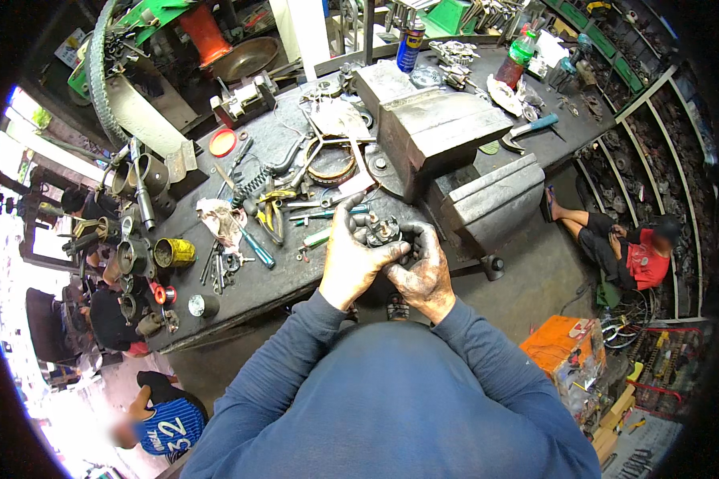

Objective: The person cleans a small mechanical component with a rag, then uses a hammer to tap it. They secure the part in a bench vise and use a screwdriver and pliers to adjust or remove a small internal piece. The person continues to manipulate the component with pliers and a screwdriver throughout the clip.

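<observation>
The left hand (350, 262) and right hand (425, 273) come together around a small, dark metal part (385, 231), both gripping it between thumbs and fingers just above the near edge of the tabletop (248, 290). The large vise (447, 132) stands just beyond the right hand. Left of the hands lie yellow-handled pliers (276, 221), a teal screwdriver (259, 251) and, farther off, a yellow can (174, 252). Dark smudges mark the right hand's fingers.

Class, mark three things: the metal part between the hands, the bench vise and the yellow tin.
Metal part (384, 231), head view: its middle.
Bench vise (447, 124), head view: larger block's top.
Yellow tin (184, 252), head view: outer side.
</observation>
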The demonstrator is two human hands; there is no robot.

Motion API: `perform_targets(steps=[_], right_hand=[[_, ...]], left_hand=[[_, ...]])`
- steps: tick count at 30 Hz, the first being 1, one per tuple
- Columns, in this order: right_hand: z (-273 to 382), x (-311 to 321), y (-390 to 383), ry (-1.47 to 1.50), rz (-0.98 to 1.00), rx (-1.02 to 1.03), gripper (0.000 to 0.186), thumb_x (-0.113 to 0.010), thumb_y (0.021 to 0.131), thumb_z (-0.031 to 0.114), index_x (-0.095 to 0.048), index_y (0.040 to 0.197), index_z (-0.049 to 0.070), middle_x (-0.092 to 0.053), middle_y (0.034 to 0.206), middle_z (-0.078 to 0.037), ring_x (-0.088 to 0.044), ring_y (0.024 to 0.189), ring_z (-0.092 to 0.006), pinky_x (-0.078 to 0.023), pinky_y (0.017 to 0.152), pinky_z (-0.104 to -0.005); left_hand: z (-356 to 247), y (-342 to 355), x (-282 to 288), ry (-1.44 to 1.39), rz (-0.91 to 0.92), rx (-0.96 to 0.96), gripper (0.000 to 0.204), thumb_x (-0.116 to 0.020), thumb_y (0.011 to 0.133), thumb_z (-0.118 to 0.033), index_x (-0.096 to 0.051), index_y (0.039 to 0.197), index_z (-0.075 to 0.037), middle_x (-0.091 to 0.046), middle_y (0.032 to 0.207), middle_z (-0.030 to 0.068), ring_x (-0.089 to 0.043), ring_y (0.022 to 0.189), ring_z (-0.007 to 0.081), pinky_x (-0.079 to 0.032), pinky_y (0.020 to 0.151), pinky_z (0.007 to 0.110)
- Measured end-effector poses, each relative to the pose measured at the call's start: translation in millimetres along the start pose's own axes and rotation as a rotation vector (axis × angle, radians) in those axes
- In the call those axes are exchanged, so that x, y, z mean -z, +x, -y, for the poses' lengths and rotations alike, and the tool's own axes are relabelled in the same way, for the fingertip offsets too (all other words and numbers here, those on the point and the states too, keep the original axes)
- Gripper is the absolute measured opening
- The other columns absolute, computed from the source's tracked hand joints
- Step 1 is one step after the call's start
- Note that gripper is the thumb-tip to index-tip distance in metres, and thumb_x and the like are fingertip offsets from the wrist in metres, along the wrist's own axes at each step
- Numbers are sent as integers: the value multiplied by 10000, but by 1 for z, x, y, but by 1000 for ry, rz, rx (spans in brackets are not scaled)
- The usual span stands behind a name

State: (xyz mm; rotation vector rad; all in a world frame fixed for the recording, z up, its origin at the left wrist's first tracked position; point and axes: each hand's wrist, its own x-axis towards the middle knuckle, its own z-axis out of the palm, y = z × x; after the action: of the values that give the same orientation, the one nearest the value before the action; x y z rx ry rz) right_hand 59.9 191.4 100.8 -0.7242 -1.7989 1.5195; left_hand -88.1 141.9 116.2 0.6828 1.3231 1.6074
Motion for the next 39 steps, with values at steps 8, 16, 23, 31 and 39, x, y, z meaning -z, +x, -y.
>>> perform_targets(steps=[8, 16, 23, 31, 39], right_hand=[[-10, 17, 12, 609, 68, -124, 458, -713, 980, -19, -536, 1401, -39, -663, 1339, -119, -630, 1228, -172, -536, 1062, -321], [-15, 33, 17, 810, 196, -224, 527, -696, 969, -54, -502, 1458, -28, -652, 1338, -106, -624, 1236, -173, -534, 1066, -314], [-8, 35, 20, 575, 150, -274, 463, -749, 995, 112, -535, 1391, 4, -670, 1139, -58, -647, 1028, -120, -568, 888, -289], [-74, 103, -69, -407, 451, -380, 484, -749, 969, 340, -612, 1275, -8, -725, 1057, -260, -711, 1000, -419, -557, 846, -468], [-172, 202, -140, -904, 292, -916, 673, -700, 918, 439, -593, 1439, 27, -666, 1368, -254, -621, 1303, -395, -488, 1118, -446]], left_hand=[[-8, -17, 18, -193, 119, -33, 1020, -909, 780, -39, -306, 1602, 4, -588, 1317, 144, -631, 1193, 208, -553, 1031, 351], [10, -2, 30, 144, 222, -86, 707, -921, 778, -49, -587, 1396, 31, -694, 1268, 90, -664, 1172, 184, -546, 1047, 356], [-3, 1, 13, 106, 131, -116, 691, -904, 755, -25, -579, 1362, 37, -684, 1276, 114, -655, 1170, 180, -534, 1061, 357], [-2, 47, 20, 217, 139, -139, 624, -890, 751, -59, -631, 1310, 32, -686, 1248, 96, -643, 1182, 173, -507, 1078, 343], [-15, 54, -1, -37, 140, -96, 815, -863, 744, 50, -430, 1432, -14, -627, 1301, 136, -642, 1215, 228, -543, 1072, 373]])
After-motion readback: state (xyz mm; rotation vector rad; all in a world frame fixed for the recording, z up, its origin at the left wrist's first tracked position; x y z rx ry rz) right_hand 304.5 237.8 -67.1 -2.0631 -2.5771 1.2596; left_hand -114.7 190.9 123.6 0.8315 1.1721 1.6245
